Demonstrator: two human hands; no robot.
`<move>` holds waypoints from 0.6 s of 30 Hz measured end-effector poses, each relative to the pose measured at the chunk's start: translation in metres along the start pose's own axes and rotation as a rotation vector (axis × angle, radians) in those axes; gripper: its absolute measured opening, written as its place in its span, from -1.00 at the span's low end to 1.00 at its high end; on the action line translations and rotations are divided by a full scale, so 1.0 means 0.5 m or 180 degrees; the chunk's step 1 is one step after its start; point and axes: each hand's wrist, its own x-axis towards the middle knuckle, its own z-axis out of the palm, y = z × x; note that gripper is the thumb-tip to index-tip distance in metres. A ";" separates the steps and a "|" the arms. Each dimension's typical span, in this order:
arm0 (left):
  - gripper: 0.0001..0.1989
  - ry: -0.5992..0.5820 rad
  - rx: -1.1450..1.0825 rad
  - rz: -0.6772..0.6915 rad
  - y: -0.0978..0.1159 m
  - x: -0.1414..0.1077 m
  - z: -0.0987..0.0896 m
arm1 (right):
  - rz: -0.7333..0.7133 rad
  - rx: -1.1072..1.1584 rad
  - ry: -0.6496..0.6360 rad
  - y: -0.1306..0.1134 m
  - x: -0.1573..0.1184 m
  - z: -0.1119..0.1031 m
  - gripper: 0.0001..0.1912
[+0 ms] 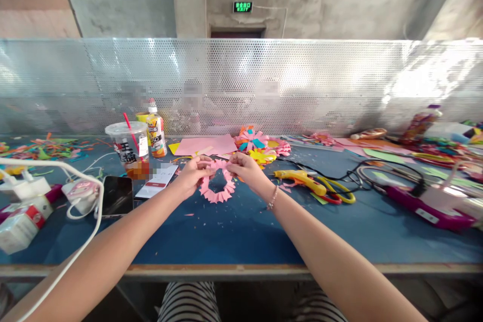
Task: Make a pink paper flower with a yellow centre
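Observation:
A ring of pink paper (218, 195) with a jagged, fringed outer edge hangs between my hands above the blue table (222, 246). My left hand (196, 173) pinches its upper left part. At the upper right of the ring, my right hand (247, 168) has its fingers closed on the paper. Just beyond my hands lie a pink paper sheet (211, 145), a pink and blue paper flower (252, 141) and a yellow paper flower (262, 157).
A plastic cup (128, 148), a bottle (156, 133) and phones (117, 196) stand or lie at left, near chargers and a white cable. At right are a yellow glue gun (300, 180), scissors (341, 191), black cables and a purple power strip (430, 211). A perforated metal screen (226, 85) borders the back.

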 end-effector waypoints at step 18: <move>-0.63 0.0096 0.0251 0.0089 0.003 -0.005 0.006 | -0.0015 -0.0118 0.0092 -0.007 -0.003 0.002 -0.88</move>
